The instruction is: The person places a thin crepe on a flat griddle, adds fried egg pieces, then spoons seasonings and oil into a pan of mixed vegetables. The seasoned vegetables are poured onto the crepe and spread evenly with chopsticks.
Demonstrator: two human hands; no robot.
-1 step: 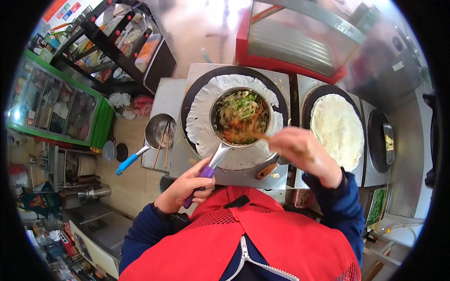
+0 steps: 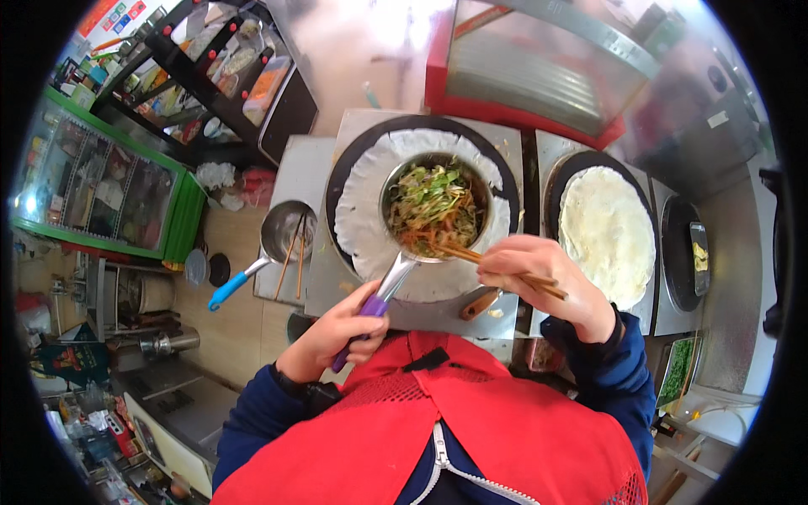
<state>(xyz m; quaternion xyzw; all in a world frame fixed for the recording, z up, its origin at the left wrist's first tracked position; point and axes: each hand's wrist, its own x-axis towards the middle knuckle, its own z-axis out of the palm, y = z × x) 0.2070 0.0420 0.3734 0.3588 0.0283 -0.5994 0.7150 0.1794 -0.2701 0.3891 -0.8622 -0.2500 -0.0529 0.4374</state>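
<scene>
Navy sleeves, red mesh vest, zip; possibly dark wristband.

I see a grey metal counter (image 2: 421, 313) carrying 3 round black griddles: the nearest (image 2: 341, 181) bears a thin white crepe (image 2: 362, 227), the 2nd (image 2: 555, 189) a pale round crepe (image 2: 608, 231), the 3rd (image 2: 675, 252) sits far right. A side shelf (image 2: 290, 181) holds a blue-handled steel ladle pot (image 2: 282, 236) with wooden chopsticks (image 2: 290, 252).
</scene>
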